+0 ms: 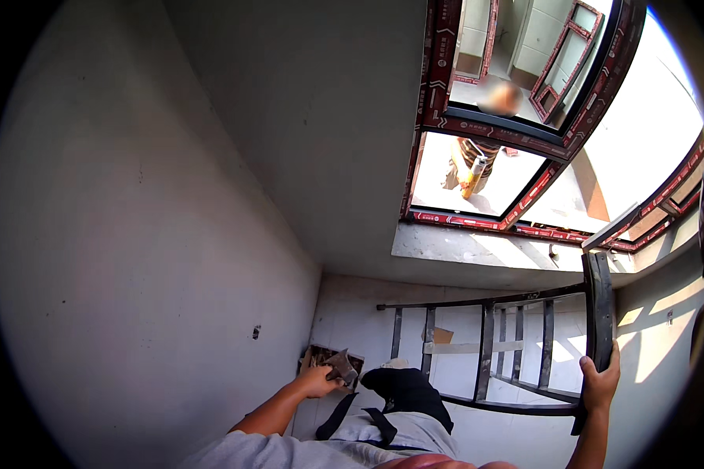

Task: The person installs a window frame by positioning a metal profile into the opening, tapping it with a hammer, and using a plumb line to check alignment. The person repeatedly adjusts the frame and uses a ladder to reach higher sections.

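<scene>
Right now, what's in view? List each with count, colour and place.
floor: 1, whitish, below centre
ladder: 1, black, right of centre
open box: 1, brown, floor, lower centre
unclear piece: 1, grey, over open box
cardboard scrap: 1, brown, behind ladder
window: 1, red-wrapped frame, upper right
other person: 1, dark striped top, in window
tube-shaped tool: 1, yellow, with that person
sill: 1, pale grey, under window
left wall: 1, pale grey, left
wall opening: 1, dark, left wall
trouser leg: 1, black, lower centre
shirt: 1, grey, lower edge
left hand: 1, bare, holding unclear piece
right hand: 1, bare, gripping ladder's end
</scene>
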`<state>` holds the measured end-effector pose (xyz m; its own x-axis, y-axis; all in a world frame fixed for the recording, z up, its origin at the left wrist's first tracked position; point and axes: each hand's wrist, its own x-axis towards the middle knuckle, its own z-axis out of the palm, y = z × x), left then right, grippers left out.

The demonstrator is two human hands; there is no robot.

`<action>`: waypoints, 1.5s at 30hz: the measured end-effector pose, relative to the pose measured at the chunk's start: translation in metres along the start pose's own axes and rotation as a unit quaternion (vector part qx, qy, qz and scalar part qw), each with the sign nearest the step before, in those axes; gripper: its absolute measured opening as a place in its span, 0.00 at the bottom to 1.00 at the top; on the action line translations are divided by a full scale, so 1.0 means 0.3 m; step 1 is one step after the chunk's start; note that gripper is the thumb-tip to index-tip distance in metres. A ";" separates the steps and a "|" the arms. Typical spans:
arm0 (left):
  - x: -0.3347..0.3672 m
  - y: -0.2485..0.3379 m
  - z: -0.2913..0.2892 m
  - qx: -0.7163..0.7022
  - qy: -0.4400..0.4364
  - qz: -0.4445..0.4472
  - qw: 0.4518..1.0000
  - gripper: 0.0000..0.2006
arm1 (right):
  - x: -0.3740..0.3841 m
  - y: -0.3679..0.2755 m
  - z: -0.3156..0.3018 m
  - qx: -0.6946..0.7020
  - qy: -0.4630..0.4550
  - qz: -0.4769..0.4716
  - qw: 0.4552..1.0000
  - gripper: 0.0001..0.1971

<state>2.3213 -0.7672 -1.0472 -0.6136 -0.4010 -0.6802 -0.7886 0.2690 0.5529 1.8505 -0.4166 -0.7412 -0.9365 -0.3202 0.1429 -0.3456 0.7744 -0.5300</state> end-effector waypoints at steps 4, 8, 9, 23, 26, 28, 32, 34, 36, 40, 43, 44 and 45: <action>-0.023 -0.175 0.221 -0.107 0.039 0.008 0.993 0.27 | -0.018 0.035 -0.001 0.006 0.040 -0.061 0.997 0.41; 0.057 -0.422 0.501 -0.135 0.067 0.061 0.987 0.27 | -0.037 0.056 -0.035 -0.023 -0.030 -0.098 0.995 0.32; 0.049 -0.470 0.575 -0.169 0.087 0.072 0.979 0.26 | 0.060 0.160 -0.009 0.043 -0.053 -0.120 0.990 0.35; -0.270 -0.422 1.047 -0.036 0.052 0.100 0.993 0.26 | 0.027 0.098 -0.020 -0.074 -0.011 -0.119 0.990 0.39; -0.333 -0.277 1.141 -0.049 0.050 0.080 0.994 0.24 | 0.090 0.172 -0.061 -0.104 0.004 -0.146 0.984 0.35; -0.395 -0.143 1.186 -0.108 0.001 0.031 0.994 0.22 | 0.093 0.205 -0.122 -0.013 -0.064 -0.177 0.982 0.33; -0.319 0.045 1.363 -0.042 0.006 0.001 0.999 0.20 | -0.094 0.386 -0.225 0.413 0.096 -0.288 0.859 0.17; -0.311 0.161 1.450 -0.016 -0.034 -0.024 0.999 0.20 | -0.302 0.593 -0.223 0.391 0.178 -0.387 0.816 0.10; -0.174 0.210 1.608 0.020 -0.034 0.037 0.999 0.19 | -0.513 0.963 -0.227 0.357 0.171 -0.491 0.776 0.08; 0.099 0.563 1.904 0.145 -0.125 0.024 0.981 0.28 | -0.798 1.866 0.007 0.303 -0.124 -0.205 0.922 0.07; 0.269 0.727 2.094 0.227 -0.148 0.071 0.960 0.30 | -0.993 2.390 0.150 0.317 -0.220 0.144 0.911 0.11; 0.302 0.828 2.140 0.232 -0.160 0.091 0.955 0.29 | -1.012 2.461 0.114 0.365 -0.239 0.219 0.873 0.11; 0.327 0.925 2.182 0.238 -0.178 0.107 0.949 0.29 | -1.026 2.541 0.094 0.408 -0.247 0.276 0.835 0.12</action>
<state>2.0171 -0.1588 -1.2756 -0.6691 0.0050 -0.7431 -0.5205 0.7106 0.4734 1.8768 0.2569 -1.2128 -0.7314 -0.3804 -0.5660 0.4736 0.3138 -0.8230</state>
